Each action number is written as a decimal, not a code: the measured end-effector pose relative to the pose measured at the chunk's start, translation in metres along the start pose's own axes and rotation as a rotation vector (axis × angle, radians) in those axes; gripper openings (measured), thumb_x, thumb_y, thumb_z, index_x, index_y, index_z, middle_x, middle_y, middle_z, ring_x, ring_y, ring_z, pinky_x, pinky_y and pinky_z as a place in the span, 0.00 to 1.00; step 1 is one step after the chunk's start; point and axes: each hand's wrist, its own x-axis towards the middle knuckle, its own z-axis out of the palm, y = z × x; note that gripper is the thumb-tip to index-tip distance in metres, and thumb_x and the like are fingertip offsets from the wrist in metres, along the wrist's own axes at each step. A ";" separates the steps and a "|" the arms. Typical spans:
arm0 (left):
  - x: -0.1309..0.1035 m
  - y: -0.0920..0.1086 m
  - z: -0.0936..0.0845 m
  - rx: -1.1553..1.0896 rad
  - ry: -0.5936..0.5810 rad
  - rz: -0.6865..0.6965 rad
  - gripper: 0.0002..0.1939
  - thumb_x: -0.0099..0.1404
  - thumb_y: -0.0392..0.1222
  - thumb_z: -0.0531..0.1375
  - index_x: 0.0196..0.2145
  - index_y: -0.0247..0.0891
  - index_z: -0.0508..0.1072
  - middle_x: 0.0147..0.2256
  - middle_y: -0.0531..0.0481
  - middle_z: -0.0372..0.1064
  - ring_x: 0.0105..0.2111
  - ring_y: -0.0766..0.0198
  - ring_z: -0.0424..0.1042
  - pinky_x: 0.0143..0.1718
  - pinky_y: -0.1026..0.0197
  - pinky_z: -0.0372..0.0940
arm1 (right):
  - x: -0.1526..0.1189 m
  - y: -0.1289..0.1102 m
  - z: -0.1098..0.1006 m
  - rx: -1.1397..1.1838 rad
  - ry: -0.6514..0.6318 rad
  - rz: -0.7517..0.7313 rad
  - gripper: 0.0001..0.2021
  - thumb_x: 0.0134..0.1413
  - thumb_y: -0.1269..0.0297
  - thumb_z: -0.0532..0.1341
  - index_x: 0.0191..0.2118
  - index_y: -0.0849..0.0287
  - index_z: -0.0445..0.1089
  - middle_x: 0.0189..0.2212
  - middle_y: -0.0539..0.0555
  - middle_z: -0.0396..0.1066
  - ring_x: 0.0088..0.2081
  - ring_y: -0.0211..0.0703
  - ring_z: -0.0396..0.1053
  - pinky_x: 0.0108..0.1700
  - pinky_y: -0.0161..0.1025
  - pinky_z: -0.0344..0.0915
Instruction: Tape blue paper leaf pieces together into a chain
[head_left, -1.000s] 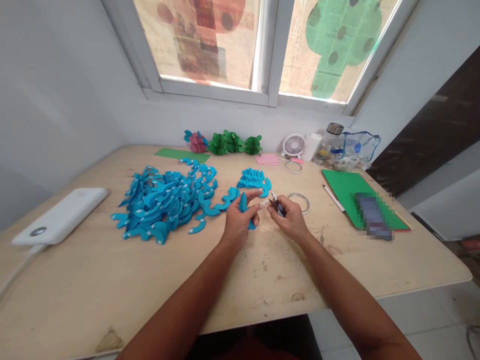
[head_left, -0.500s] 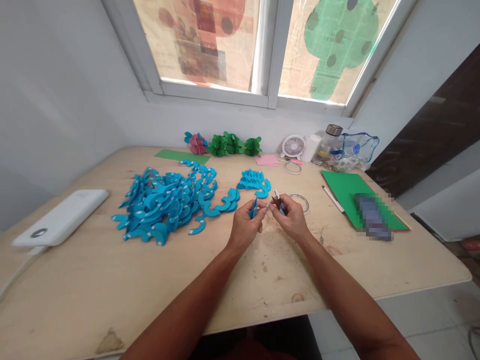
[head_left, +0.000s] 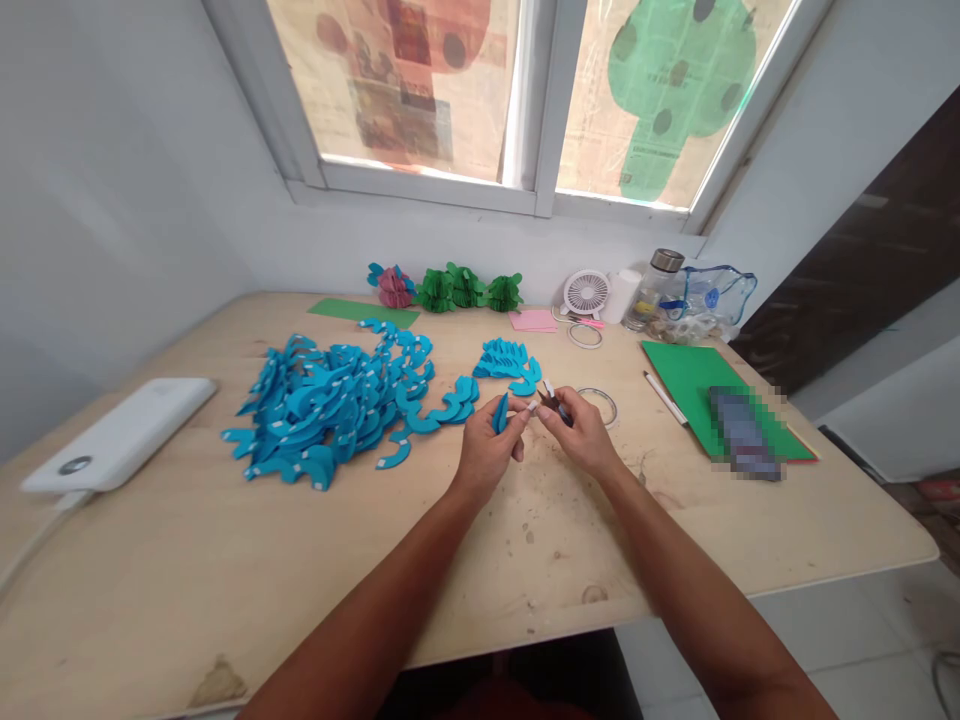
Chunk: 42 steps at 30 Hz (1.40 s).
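My left hand [head_left: 487, 447] is closed on a folded blue paper piece [head_left: 500, 414], which stands up from between its fingers. At that hand's fingertips shows a small white bit [head_left: 532, 407], perhaps tape. Close beside it, my right hand [head_left: 581, 430] is closed round small dark scissors [head_left: 553, 402], partly hidden by the fingers, with pointed tips toward the left. Another white strip [head_left: 548, 385] sticks up at the scissors. Behind my hands lies a row of blue curved paper pieces [head_left: 504, 360]. To the left spreads a large heap of blue paper pieces [head_left: 322, 400], many with white squares.
A tape roll [head_left: 598, 407] lies just behind my right hand. Green sheets [head_left: 690, 385], a blurred phone [head_left: 746, 430] and a pen [head_left: 664, 397] are at right. A power bank [head_left: 120, 432] rests at left. Along the wall stand green paper shapes [head_left: 463, 287], a fan [head_left: 586, 293] and a bottle [head_left: 655, 290].
My two hands have drawn slightly apart at the fingertips. The white bit shows more plainly between them, and the blue piece in my left hand has shifted slightly left.
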 end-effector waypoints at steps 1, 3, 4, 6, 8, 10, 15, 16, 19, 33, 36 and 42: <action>0.000 0.001 0.000 -0.016 -0.005 -0.004 0.12 0.52 0.48 0.63 0.27 0.37 0.69 0.14 0.59 0.60 0.10 0.74 0.56 0.11 0.70 0.49 | 0.000 0.000 0.000 0.003 -0.023 -0.006 0.14 0.52 0.52 0.54 0.30 0.59 0.61 0.20 0.45 0.55 0.23 0.33 0.53 0.25 0.31 0.50; 0.000 0.003 0.001 -0.039 -0.008 -0.007 0.12 0.52 0.49 0.63 0.27 0.37 0.68 0.15 0.59 0.60 0.10 0.74 0.57 0.11 0.69 0.49 | -0.001 -0.001 0.001 0.005 -0.057 -0.008 0.13 0.53 0.52 0.53 0.31 0.59 0.60 0.20 0.45 0.55 0.22 0.33 0.52 0.26 0.31 0.50; 0.000 0.004 0.001 -0.044 -0.008 -0.006 0.13 0.52 0.49 0.63 0.27 0.37 0.68 0.15 0.59 0.60 0.10 0.74 0.57 0.12 0.69 0.50 | -0.001 -0.001 0.001 0.003 -0.069 -0.007 0.13 0.53 0.52 0.53 0.33 0.59 0.61 0.20 0.45 0.55 0.23 0.33 0.53 0.26 0.32 0.50; 0.000 0.005 0.000 -0.047 -0.017 -0.006 0.13 0.52 0.49 0.63 0.27 0.37 0.67 0.14 0.59 0.59 0.10 0.74 0.57 0.12 0.69 0.50 | -0.002 -0.002 0.001 -0.002 -0.086 -0.006 0.13 0.54 0.52 0.52 0.35 0.59 0.61 0.20 0.44 0.55 0.22 0.33 0.53 0.26 0.32 0.50; 0.000 0.005 0.000 -0.050 -0.031 -0.006 0.12 0.52 0.49 0.63 0.27 0.37 0.67 0.14 0.59 0.59 0.10 0.73 0.57 0.12 0.69 0.50 | -0.003 -0.003 0.001 -0.003 -0.099 -0.008 0.13 0.55 0.53 0.52 0.37 0.58 0.61 0.20 0.44 0.55 0.22 0.33 0.53 0.26 0.31 0.50; 0.000 0.005 0.000 -0.045 -0.043 -0.008 0.12 0.52 0.48 0.62 0.27 0.37 0.67 0.13 0.59 0.58 0.10 0.73 0.56 0.12 0.69 0.49 | -0.004 -0.005 0.000 -0.005 -0.107 -0.014 0.13 0.55 0.53 0.53 0.37 0.58 0.60 0.19 0.43 0.55 0.21 0.33 0.52 0.25 0.31 0.49; -0.002 0.005 0.001 0.001 -0.068 -0.020 0.11 0.53 0.47 0.61 0.27 0.37 0.67 0.13 0.60 0.57 0.11 0.74 0.56 0.13 0.70 0.50 | -0.005 -0.007 0.000 0.002 -0.125 -0.031 0.12 0.55 0.54 0.53 0.38 0.58 0.59 0.19 0.43 0.57 0.20 0.32 0.52 0.25 0.31 0.49; -0.002 0.006 0.001 0.012 -0.075 -0.025 0.11 0.53 0.47 0.61 0.27 0.37 0.67 0.14 0.60 0.57 0.11 0.74 0.56 0.13 0.70 0.51 | -0.005 -0.007 0.000 0.005 -0.127 -0.037 0.12 0.55 0.55 0.53 0.38 0.58 0.59 0.19 0.43 0.58 0.20 0.32 0.53 0.25 0.31 0.49; -0.002 0.007 0.002 0.038 -0.089 -0.035 0.10 0.52 0.46 0.61 0.27 0.37 0.67 0.14 0.60 0.58 0.11 0.74 0.56 0.13 0.70 0.52 | -0.005 -0.007 0.001 0.007 -0.133 -0.045 0.11 0.55 0.55 0.53 0.39 0.58 0.59 0.19 0.43 0.57 0.21 0.32 0.53 0.25 0.31 0.49; -0.001 0.004 0.001 0.083 -0.092 -0.025 0.08 0.55 0.44 0.59 0.28 0.36 0.67 0.12 0.61 0.56 0.11 0.74 0.56 0.14 0.70 0.52 | -0.005 -0.008 0.003 -0.028 -0.117 -0.040 0.12 0.55 0.56 0.53 0.39 0.59 0.62 0.20 0.45 0.60 0.21 0.33 0.56 0.25 0.31 0.51; -0.001 0.005 0.001 0.085 -0.086 -0.021 0.08 0.54 0.44 0.59 0.27 0.36 0.68 0.13 0.60 0.57 0.11 0.74 0.56 0.14 0.70 0.52 | -0.005 -0.008 0.004 -0.047 -0.099 -0.033 0.12 0.55 0.56 0.52 0.40 0.58 0.63 0.21 0.45 0.62 0.21 0.33 0.57 0.26 0.31 0.52; 0.000 0.004 0.000 0.054 -0.070 -0.028 0.11 0.52 0.46 0.61 0.26 0.36 0.68 0.14 0.59 0.59 0.11 0.74 0.56 0.13 0.70 0.51 | -0.005 -0.006 0.003 -0.067 -0.079 -0.029 0.14 0.54 0.53 0.53 0.40 0.58 0.62 0.20 0.45 0.60 0.22 0.34 0.56 0.26 0.31 0.52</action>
